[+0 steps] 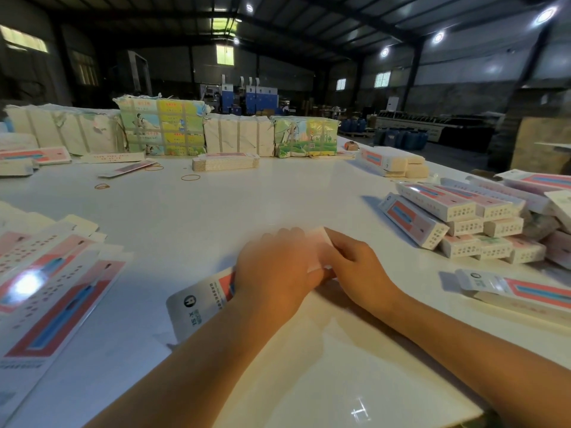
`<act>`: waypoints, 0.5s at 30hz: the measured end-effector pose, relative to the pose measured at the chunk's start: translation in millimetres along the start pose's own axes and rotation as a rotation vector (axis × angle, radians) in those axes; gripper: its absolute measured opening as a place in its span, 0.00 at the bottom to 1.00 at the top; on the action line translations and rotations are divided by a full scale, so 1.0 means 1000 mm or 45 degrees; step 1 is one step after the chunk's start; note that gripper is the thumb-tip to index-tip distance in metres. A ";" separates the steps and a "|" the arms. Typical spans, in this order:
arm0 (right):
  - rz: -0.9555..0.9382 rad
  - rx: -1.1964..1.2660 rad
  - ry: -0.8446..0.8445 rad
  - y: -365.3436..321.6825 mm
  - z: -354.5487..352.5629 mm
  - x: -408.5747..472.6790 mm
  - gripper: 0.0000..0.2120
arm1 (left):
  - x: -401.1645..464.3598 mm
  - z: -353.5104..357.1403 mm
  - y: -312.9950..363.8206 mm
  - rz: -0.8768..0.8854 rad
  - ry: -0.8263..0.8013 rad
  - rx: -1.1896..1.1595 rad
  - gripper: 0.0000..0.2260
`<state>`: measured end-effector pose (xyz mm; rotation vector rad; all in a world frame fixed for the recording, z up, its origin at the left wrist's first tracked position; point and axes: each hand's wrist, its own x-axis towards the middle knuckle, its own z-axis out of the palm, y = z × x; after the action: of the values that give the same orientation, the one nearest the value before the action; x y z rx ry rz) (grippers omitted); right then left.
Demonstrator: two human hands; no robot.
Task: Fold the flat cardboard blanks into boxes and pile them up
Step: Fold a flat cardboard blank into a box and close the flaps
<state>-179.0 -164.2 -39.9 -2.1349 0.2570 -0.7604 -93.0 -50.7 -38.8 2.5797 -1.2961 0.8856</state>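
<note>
Flat blanks [46,282] left on table [247,196]; folded boxes [463,220] piled right; bundles [160,128] behind

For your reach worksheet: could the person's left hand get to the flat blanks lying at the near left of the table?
Probably yes. The flat blanks lie close beside the left hand, with only bare table between, though that hand now holds the box being folded.

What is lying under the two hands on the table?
A printed cardboard blank lies under the left hand and right hand. Its logo end shows; its middle part is covered.
</note>
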 end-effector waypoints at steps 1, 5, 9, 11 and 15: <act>0.048 0.059 0.003 -0.001 0.000 0.001 0.11 | 0.001 0.000 -0.002 -0.025 0.007 0.010 0.24; -0.019 -0.219 0.054 0.000 0.001 -0.002 0.13 | 0.001 -0.001 -0.004 -0.094 0.017 0.051 0.25; -0.124 -0.388 0.056 0.003 0.004 -0.006 0.15 | 0.001 -0.005 -0.001 -0.084 -0.069 0.104 0.26; -0.118 -0.347 0.036 0.003 0.002 -0.006 0.13 | 0.001 -0.006 -0.003 -0.082 -0.074 0.101 0.26; -0.186 -0.247 -0.010 0.003 -0.002 -0.002 0.17 | 0.000 -0.010 -0.012 -0.018 -0.026 0.077 0.32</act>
<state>-181.5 -165.9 -42.3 -2.3598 0.1786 -0.8398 -88.0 -40.0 -29.1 2.6469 -1.2736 0.9124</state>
